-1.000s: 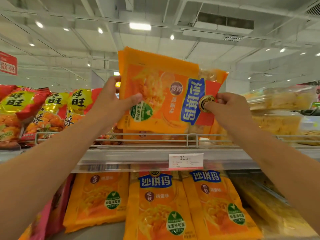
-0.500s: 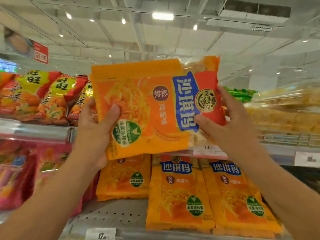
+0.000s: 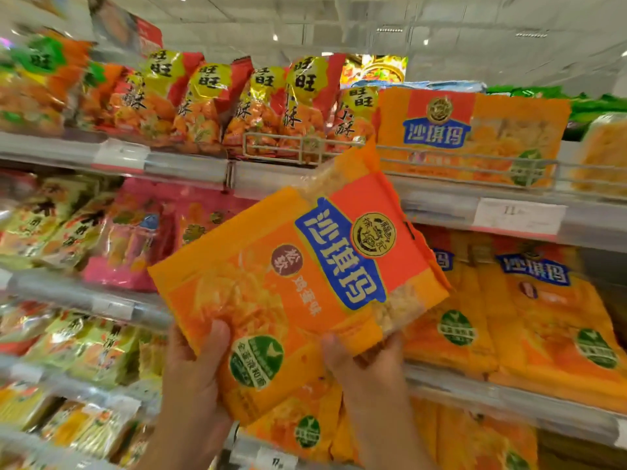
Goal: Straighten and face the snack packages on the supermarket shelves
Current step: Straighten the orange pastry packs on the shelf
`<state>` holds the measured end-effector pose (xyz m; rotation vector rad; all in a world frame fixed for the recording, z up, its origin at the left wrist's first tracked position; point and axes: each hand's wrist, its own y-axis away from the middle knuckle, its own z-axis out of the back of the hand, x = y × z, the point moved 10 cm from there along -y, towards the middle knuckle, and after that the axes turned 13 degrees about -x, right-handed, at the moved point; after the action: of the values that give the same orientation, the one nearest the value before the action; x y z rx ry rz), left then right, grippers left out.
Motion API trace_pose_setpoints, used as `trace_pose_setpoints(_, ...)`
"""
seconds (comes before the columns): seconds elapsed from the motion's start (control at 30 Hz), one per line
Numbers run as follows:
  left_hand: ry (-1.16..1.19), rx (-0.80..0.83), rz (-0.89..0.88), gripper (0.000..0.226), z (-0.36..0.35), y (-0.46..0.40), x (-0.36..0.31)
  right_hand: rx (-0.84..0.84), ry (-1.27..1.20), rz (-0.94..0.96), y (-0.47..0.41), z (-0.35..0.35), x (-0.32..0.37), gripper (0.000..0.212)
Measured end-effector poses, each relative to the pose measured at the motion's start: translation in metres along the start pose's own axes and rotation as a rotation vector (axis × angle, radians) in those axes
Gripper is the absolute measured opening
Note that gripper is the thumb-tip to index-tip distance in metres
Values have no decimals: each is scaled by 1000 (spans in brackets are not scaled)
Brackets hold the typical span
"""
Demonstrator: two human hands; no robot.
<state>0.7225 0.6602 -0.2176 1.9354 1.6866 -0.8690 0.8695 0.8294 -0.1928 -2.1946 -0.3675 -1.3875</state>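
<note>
Head view, looking forward and down, has an orange snack package (image 3: 298,286) held in front of the shelves, tilted so its top points up and to the right. It is a flat, glossy plastic pouch with a red panel, a blue label band, a round gold emblem and a green seal, and clear windows at its edges show pale, crumbly contents. The left hand (image 3: 195,374) grips its lower left corner, thumb pressed on the front; the right hand (image 3: 364,368) grips the lower edge just beside it, thumb likewise on the face. The two hands are close together but apart.

Behind, on the upper shelf (image 3: 190,167), stand puffy red-and-yellow foil bags (image 3: 200,106), and to their right an identical orange pouch (image 3: 475,130) rests behind a thin wire rail (image 3: 441,161). A white price tag (image 3: 519,215) sits on the shelf lip below it. More orange pouches (image 3: 543,317) lie on the middle shelf at right, partly hidden by the held package. Pink packets (image 3: 135,232) and yellowish wrapped snacks (image 3: 51,225) fill the left side, blurred.
</note>
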Motion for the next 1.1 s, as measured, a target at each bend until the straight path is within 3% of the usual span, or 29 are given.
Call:
trace_pose_setpoints(0.17,-112,150,97,82,43,-28,-1,-83,-2,5,7,-3,-27,77)
trace_pose_setpoints(0.27,-185,170,71,85,69,-54,-21,-104,-37,-31,10,-5,-43,69)
trace_pose_setpoints(0.3,-221,180,60,77,75,-61,-26,-106,-19,-34,11,-7,-48,68)
trace_pose_setpoints(0.37,-374,241,43,61,79,-68,-29,-103,36,-36,12,-11,-55,72)
trace_pose_setpoints(0.5,-699,408,-29,69,77,-76,-21,-130,132,-40,11,-10,-54,79)
trace_pose_setpoints(0.67,-804,574,-54,82,44,-62,1,-196,257,-105,-1,5,-42,100)
trace_pose_setpoints(0.9,-769,634,-83,69,-35,-65,6,-198,397,-70,-73,-3,20,58)
trace_pose_setpoints(1.1,-1002,606,-276,98,-79,-91,24,-178,495,-36,-144,-18,33,28)
